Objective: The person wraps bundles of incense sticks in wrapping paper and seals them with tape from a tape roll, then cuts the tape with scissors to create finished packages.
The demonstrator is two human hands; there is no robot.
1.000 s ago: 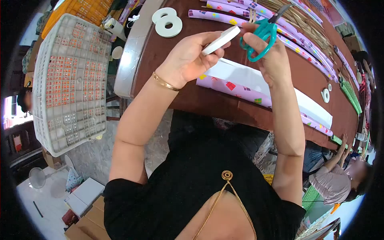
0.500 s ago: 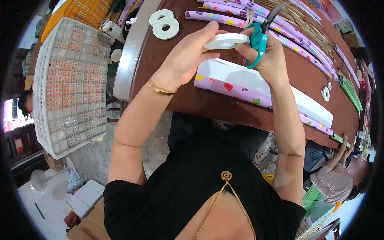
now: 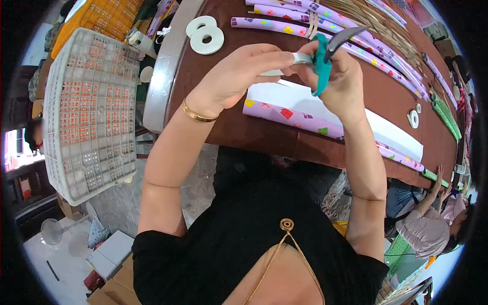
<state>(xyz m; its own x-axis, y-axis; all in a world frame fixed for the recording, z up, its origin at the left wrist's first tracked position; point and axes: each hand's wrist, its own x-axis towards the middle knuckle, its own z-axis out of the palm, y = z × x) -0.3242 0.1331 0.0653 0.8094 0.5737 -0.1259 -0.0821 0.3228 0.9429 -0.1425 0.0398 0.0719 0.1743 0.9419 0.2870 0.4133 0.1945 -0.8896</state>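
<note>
My left hand (image 3: 236, 73), wearing a gold bangle, is closed around a roll of white tape (image 3: 273, 73) that its fingers mostly cover. A short pale strip (image 3: 303, 58) spans from this hand to the fingertips of my right hand (image 3: 346, 84). Teal-handled scissors (image 3: 321, 66) hang in my right hand, their dark blades pointing up and to the right. Below both hands lies a partly rolled sheet of purple wrapping paper (image 3: 287, 116) with gift-box prints, its white inner side (image 3: 394, 133) facing up.
Two white tape rolls (image 3: 207, 40) overlap at the table's (image 3: 264, 136) left end; smaller ones (image 3: 413, 119) lie right. Purple paper rolls (image 3: 274, 25) and brown sticks (image 3: 373, 23) line the back. A white crate (image 3: 94, 117) stands left. Another person (image 3: 424, 229) works at right.
The tape roll has turned and sunk deeper into my left hand, and a strip now shows between my hands. The scissors have swung slightly, blades lower.
</note>
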